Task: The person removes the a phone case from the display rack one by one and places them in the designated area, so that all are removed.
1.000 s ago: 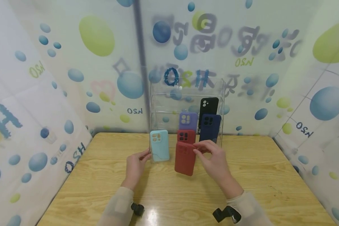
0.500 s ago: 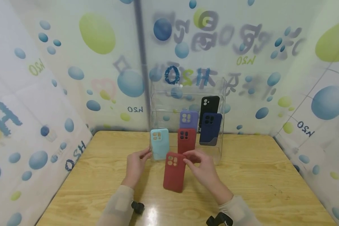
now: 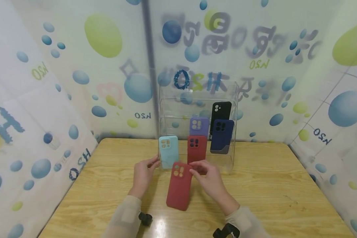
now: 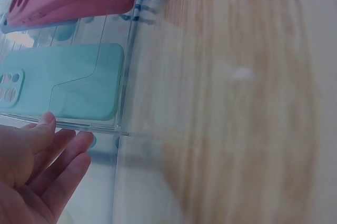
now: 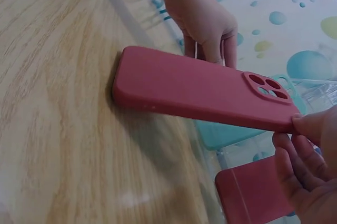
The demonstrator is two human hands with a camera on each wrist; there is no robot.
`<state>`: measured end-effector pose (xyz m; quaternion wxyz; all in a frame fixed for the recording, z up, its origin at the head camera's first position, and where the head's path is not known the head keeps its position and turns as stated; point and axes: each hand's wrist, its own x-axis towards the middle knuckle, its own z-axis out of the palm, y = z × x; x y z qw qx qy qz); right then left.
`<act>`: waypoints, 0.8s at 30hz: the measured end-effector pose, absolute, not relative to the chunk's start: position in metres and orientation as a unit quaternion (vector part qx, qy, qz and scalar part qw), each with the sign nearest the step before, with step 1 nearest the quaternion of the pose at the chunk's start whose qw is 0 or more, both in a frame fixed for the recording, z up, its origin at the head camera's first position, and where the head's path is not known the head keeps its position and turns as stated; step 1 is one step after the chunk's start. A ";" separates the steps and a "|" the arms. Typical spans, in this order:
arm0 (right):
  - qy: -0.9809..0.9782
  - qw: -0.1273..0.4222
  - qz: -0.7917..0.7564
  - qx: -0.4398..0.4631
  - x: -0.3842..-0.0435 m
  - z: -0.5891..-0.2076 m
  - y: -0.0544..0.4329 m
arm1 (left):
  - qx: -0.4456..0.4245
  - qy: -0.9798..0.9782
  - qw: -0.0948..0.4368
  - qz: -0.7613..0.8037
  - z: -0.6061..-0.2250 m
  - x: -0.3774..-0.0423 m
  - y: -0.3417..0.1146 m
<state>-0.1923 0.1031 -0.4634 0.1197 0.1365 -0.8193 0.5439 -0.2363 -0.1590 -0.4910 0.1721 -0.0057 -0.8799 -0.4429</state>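
Note:
My right hand (image 3: 209,178) pinches a red phone case (image 3: 179,186) by its upper right corner. The case tilts in front of a clear display rack (image 3: 178,98), camera cutouts at the top; in the right wrist view the thumb lies on its face and the other fingers behind. My left hand (image 3: 143,173) holds the rack's lower left edge, beside a light blue phone case (image 3: 169,150). In the left wrist view, the left thumb touches the clear edge and the fingers lie along its outer side. A second red phone case (image 3: 197,148) stands in the rack's bottom tier.
Higher in the rack are a purple phone case (image 3: 199,125), a dark blue phone case (image 3: 222,137) and a black phone case (image 3: 221,110). The rack stands at the back of a wooden table (image 3: 279,185), before a patterned curtain (image 3: 107,82).
My right hand has drawn the red phone case away from the rack, down and left toward me. The red case behind it is now more exposed. My left hand has stayed put.

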 end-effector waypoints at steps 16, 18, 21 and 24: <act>-0.832 0.045 0.537 0.131 -0.204 -0.481 0.093 | -0.013 -0.880 0.183 -0.438 -0.492 -0.238 -0.158; -0.837 0.040 0.529 0.133 -0.205 -0.483 0.091 | -0.012 -0.880 0.182 -0.439 -0.492 -0.238 -0.158; -0.846 0.032 0.515 0.137 -0.205 -0.487 0.090 | -0.010 -0.880 0.181 -0.440 -0.492 -0.238 -0.158; -0.852 0.022 0.506 0.133 -0.206 -0.492 0.090 | -0.012 -0.881 0.179 -0.438 -0.492 -0.237 -0.159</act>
